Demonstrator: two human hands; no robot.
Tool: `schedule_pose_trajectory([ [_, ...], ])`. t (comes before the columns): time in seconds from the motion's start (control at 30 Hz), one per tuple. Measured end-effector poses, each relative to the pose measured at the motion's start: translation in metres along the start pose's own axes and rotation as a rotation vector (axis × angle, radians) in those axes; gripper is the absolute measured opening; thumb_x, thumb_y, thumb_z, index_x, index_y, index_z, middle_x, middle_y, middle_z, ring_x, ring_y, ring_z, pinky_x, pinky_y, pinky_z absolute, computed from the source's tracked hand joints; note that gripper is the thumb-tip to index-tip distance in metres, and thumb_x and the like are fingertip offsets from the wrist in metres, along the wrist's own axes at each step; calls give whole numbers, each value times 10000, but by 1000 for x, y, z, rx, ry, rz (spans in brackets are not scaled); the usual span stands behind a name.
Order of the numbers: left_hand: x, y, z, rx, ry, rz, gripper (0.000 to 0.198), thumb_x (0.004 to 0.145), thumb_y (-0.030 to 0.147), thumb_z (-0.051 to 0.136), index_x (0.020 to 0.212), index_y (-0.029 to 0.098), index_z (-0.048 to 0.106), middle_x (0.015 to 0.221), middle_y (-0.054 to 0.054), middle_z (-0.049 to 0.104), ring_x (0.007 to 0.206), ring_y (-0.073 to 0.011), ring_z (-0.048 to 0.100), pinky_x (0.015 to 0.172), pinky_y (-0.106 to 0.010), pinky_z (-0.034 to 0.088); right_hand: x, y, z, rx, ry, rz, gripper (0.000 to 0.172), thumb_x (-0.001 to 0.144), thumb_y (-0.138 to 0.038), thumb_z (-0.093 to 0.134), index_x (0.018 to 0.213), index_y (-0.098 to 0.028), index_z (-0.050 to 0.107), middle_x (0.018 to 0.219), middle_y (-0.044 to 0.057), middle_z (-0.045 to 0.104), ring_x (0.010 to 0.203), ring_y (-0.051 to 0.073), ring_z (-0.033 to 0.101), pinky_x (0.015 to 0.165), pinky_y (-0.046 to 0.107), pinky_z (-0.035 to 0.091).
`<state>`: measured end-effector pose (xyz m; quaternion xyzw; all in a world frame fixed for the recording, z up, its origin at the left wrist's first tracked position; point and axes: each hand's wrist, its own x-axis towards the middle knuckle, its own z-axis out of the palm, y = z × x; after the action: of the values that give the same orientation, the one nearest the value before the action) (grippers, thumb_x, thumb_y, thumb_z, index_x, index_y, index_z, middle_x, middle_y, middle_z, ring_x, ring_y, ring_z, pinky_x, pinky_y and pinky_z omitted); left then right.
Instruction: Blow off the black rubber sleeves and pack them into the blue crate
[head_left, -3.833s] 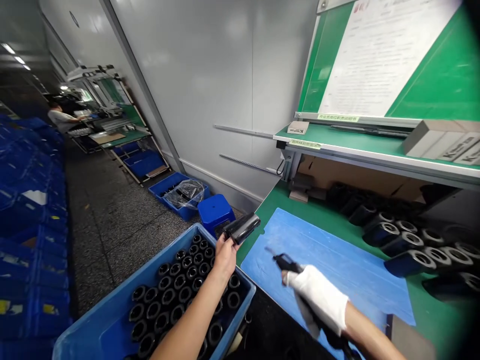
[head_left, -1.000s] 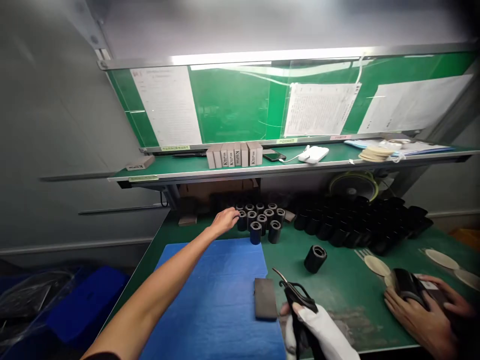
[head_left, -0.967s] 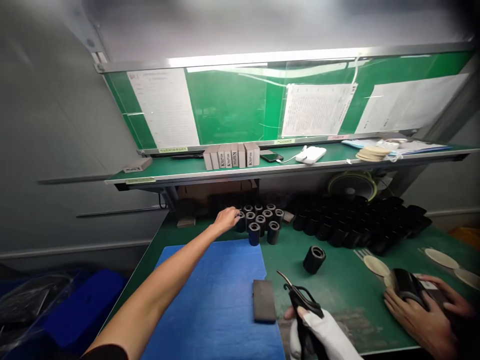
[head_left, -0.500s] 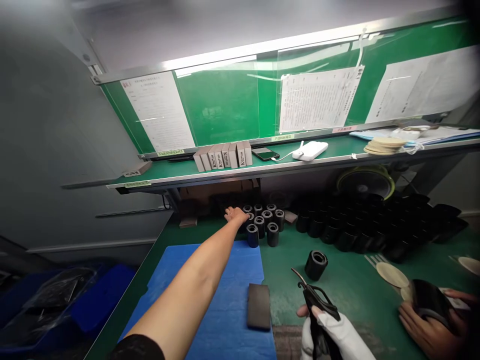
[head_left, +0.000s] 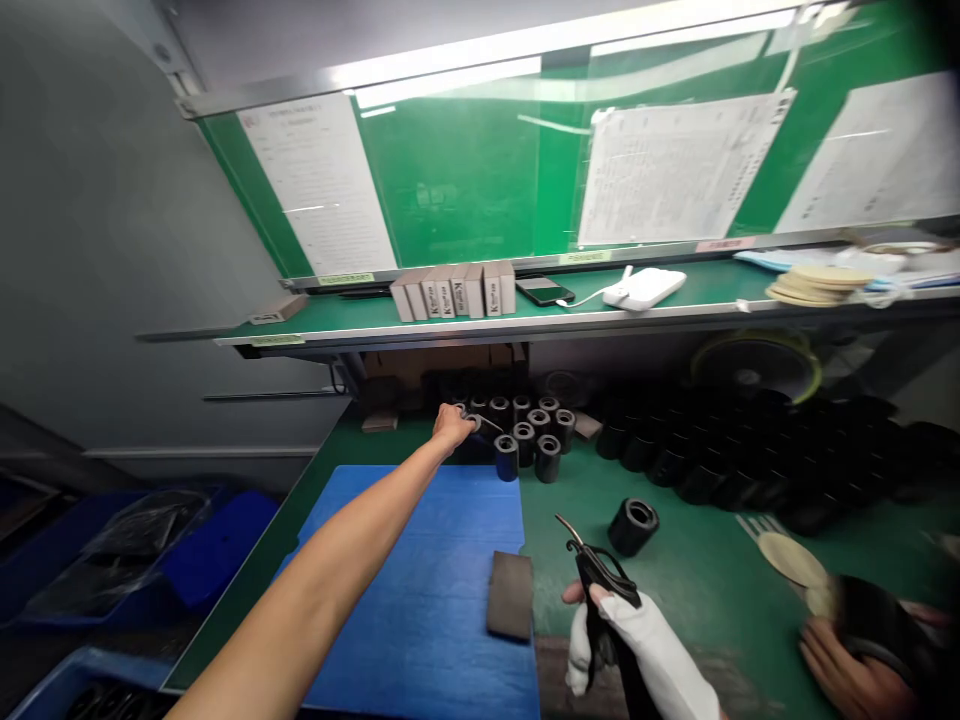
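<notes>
My bare left hand (head_left: pixel 454 426) reaches far back under the shelf, fingers closed on the rim of a black cylinder (head_left: pixel 475 418) at the left edge of a small upright cluster of cylinders (head_left: pixel 531 440). My right hand (head_left: pixel 628 640), in a white glove, is closed round a black hand tool (head_left: pixel 594 572) whose tip points up and away. It hovers at the near edge of the green bench (head_left: pixel 697 590). One black cylinder (head_left: pixel 634 527) stands alone just beyond the tool.
A blue mat (head_left: pixel 420 560) has a dark block (head_left: pixel 511 608) on its right edge. Many black cylinders (head_left: pixel 750 460) lie at the back right. Another person's hands (head_left: pixel 855 665) hold a black part at lower right. The shelf (head_left: pixel 570 322) carries small boxes (head_left: pixel 454 292) and a phone (head_left: pixel 545 291).
My left arm has stretched further back and the fingers have closed on a cylinder at the cluster's left edge. The view tilted up. The gloved hand and tool barely shifted.
</notes>
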<state>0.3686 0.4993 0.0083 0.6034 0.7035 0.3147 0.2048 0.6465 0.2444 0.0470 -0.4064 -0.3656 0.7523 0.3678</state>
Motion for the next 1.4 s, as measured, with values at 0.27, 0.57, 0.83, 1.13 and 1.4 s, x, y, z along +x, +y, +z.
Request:
schedule_pose_trajectory([
  [0.27, -121, -108, -102, -241, 314, 85, 241, 675, 55, 552, 861, 151, 670, 994, -46, 631, 994, -188, 601, 882, -262, 487, 71, 23, 103, -256, -107, 199, 463, 766, -620, 646, 848, -185, 510, 565, 30, 623, 454, 192, 601, 410, 269, 454],
  [0.57, -222, -230, -181, -265, 698, -156, 460, 700, 47, 589, 1125, 209, 655, 1185, -63, 634, 1177, -233, 573, 1065, -371, 442, 122, 54, 256, -560, -234, 448, 295, 839, -519, 441, 787, -228, 457, 333, -64, 440, 215, 149, 404, 245, 207, 292],
  [0.83, -272, -292, -208, -562, 790, -242, 363, 777, 134, 625, 1138, 168, 617, 1127, -66, 692, 1054, -203, 650, 964, -352, 523, 132, 64, 345, -681, -359, 459, 286, 828, -491, 455, 734, -224, 488, 300, -35, 443, 217, 168, 408, 248, 227, 265],
  [1.13, -288, -302, -245, -317, 774, -158, 461, 790, 121, 660, 1241, 207, 617, 1297, -94, 607, 1236, -253, 570, 1077, -422, 473, 129, 71, 392, -712, -508, 423, 311, 832, -495, 459, 742, -207, 535, 300, -18, 472, 230, 149, 405, 300, 230, 298],
  [1.4, -288, -305, -284, -2, 757, 91, 478, 820, 40, 557, 1264, 214, 598, 1468, -87, 465, 1355, -244, 467, 1167, -418, 404, 143, 55, 399, -818, -508, 413, 268, 838, -437, 447, 755, -204, 552, 300, -2, 483, 219, 147, 397, 284, 220, 291],
])
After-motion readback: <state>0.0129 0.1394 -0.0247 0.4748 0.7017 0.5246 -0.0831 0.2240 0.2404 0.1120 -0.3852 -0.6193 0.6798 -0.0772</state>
